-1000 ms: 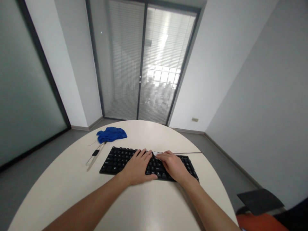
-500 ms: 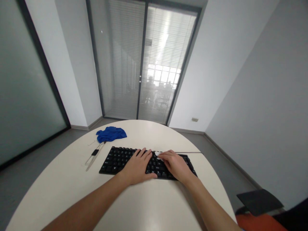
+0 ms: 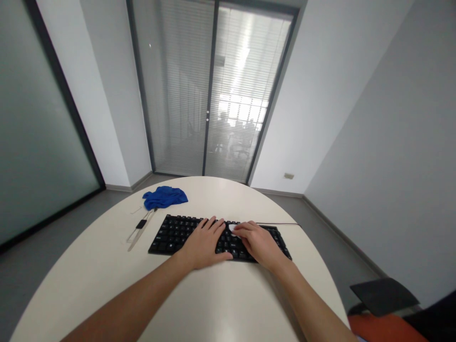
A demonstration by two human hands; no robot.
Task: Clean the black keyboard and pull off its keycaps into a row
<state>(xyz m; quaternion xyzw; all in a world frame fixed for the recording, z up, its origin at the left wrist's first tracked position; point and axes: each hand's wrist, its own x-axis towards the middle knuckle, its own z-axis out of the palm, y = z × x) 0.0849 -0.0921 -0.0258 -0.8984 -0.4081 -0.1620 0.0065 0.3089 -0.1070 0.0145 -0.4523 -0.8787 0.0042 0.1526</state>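
Keyboard: black keyboard (image 3: 228, 241), lying flat at the middle of the pale rounded worktop (image 3: 213, 299), long side running left to right, under both hands.
Left hand: left hand (image 3: 204, 244) laid palm down over the keyboard's middle, fingers spread toward the far edge, thumb pointing right along the near edge; grip wide, nothing seen held.
Right hand: right hand (image 3: 256, 241) over the right half, fingers bent; grip narrow, small white piece (image 3: 232, 229) pinched at the fingertips.
White piece: over the far rows of keys, between the hands; material too small to tell.
Cable: thin dark cable (image 3: 280, 223) beyond the keyboard, running right to the worktop's edge.
Far left: crumpled blue cloth (image 3: 165, 197); nearer, wire tool with a black band (image 3: 141, 224), pale stick (image 3: 137, 240) alongside.
Right, beyond worktop: chair (image 3: 386, 297), orange seat, partly in view.
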